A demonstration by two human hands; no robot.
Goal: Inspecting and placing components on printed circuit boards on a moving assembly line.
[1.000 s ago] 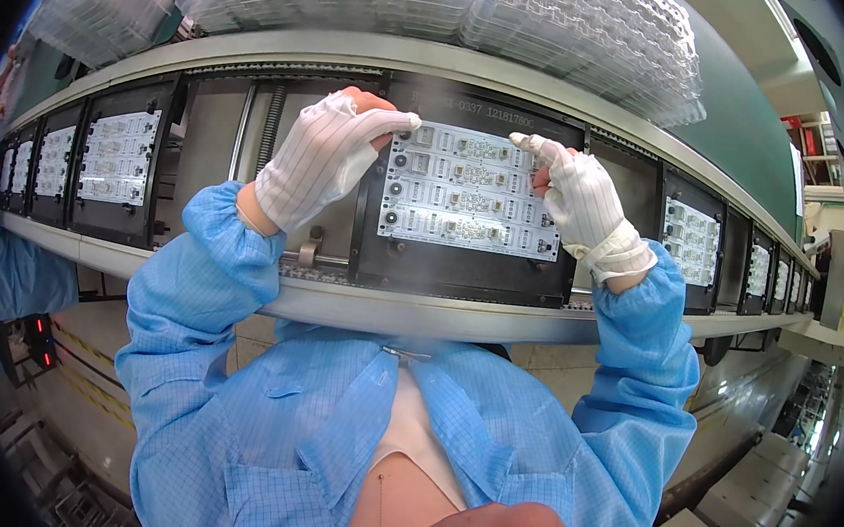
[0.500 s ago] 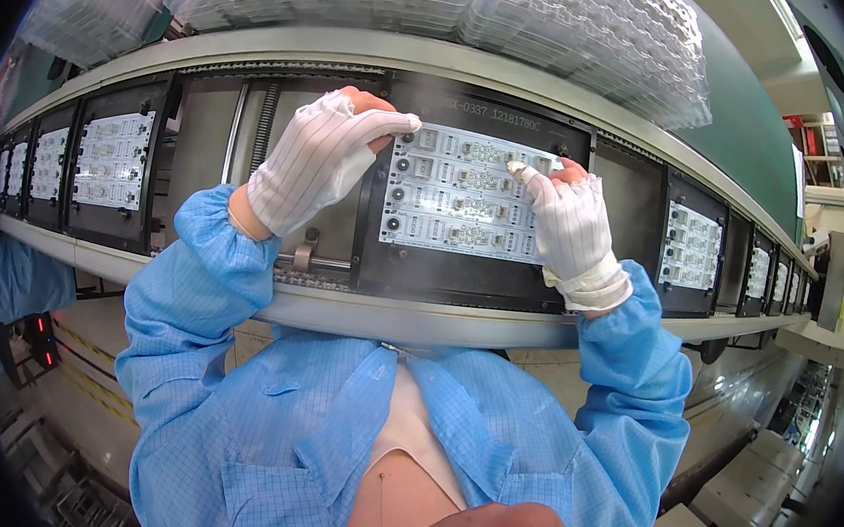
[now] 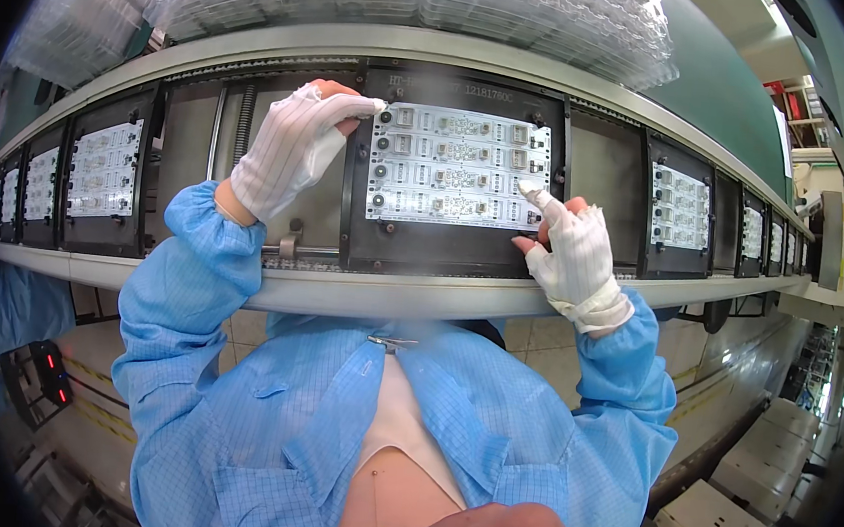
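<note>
A white circuit board panel [image 3: 459, 166] with several strips of small parts lies in a black carrier plate [image 3: 443, 250] on the rail line in front of me. My left hand [image 3: 297, 142], in a white striped glove with bare tips showing, reaches over the plate's left edge. Its stretched forefinger rests at the panel's upper left corner, and the thumb stays apart below. At the lower right of the panel is my right hand [image 3: 574, 252], gloved the same way. Its extended forefinger points onto the panel's right part, with the thumb spread near the lower edge. Neither hand encloses anything.
More black carriers with white panels stand along the line, such as a left panel [image 3: 106, 168] and a right panel [image 3: 680, 208]. Stacked clear plastic trays [image 3: 414, 7] rise beyond the far metal rail [image 3: 460, 54]. A blue sleeve [image 3: 24, 284] of another person shows far left.
My right hand has moved from the panel's upper right toward its lower right, with thumb and forefinger spreading. My left fingertip stays at the upper left corner. The whole view has shifted slightly.
</note>
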